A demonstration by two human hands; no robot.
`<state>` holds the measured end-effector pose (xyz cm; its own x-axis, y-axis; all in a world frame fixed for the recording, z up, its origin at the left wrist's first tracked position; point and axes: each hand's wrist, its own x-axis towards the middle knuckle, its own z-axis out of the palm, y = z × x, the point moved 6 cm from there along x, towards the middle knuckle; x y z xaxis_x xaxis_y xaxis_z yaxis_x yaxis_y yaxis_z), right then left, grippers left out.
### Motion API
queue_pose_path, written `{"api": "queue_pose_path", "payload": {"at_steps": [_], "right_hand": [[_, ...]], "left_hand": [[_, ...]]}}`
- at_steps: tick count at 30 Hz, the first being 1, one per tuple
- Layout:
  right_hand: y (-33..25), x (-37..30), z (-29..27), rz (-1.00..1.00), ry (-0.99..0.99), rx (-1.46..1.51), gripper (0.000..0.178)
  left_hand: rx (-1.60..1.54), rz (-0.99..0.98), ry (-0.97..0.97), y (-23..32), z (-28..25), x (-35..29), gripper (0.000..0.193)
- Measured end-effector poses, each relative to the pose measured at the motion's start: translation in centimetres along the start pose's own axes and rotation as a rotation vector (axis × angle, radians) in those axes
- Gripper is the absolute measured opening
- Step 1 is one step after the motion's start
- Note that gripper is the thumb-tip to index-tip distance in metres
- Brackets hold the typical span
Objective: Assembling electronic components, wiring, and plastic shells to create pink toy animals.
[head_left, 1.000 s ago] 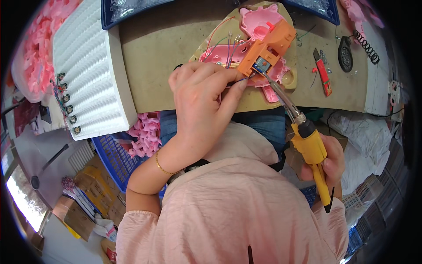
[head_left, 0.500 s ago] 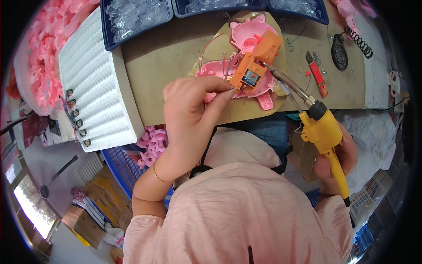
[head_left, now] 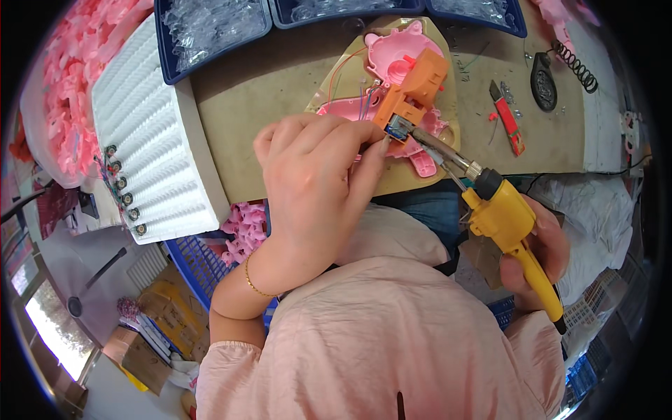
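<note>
i count two hands, the left hand (head_left: 311, 171) close to the centre toward eleven o'clock and the right hand (head_left: 556, 245) at three o'clock, with one yellow soldering gun (head_left: 500, 213) and, at one o'clock, one orange housing (head_left: 425, 70). there are three dark blue trays (head_left: 160, 42) from eleven to one o'clock, one white foam tray (head_left: 155, 126) at ten o'clock, and six small round parts (head_left: 127, 199) at nine o'clock. at two o'clock are one red cutter knife (head_left: 507, 120) and one black coiled cord (head_left: 575, 67).

1. Beyond the grip of the left hand (head_left: 315, 175), an orange plastic housing (head_left: 421, 75) lay over pink plastic shells (head_left: 383, 57).
2. Left of that grip stood a ridged white foam tray (head_left: 150, 133).
3. Beyond the right hand (head_left: 553, 245) lay a long red knife (head_left: 509, 120).
</note>
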<state>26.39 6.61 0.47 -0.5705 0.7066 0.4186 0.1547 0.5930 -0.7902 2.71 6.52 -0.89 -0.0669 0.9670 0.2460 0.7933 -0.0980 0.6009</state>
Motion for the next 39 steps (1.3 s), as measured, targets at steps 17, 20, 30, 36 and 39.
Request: {"api": "queue_pose_path", "payload": {"at_steps": [17,20,30,36,39], "right_hand": [[-0.2,1.1,0.6,-0.003,-0.102,0.218,0.049],[0.1,0.9,0.3,0.148,-0.297,0.261,0.048],[-0.5,0.8,0.4,-0.015,-0.086,0.121,0.052],[1.1,-1.8,-0.6,0.080,0.066,0.282,0.062],[1.0,-2.9,-2.0,0.204,0.185,0.203,0.057]], "left_hand": [[-0.011,-0.006,-0.065,0.2,0.0,0.1,0.007],[-0.006,-0.008,-0.060,0.2,0.0,0.1,0.007],[0.003,0.001,-0.081,0.3,-0.2,0.3,0.007],[-0.021,-0.061,-0.013,-0.3,-1.8,0.2,0.011],[-0.109,-0.249,0.105,-4.1,-3.7,-1.2,0.013]]}}
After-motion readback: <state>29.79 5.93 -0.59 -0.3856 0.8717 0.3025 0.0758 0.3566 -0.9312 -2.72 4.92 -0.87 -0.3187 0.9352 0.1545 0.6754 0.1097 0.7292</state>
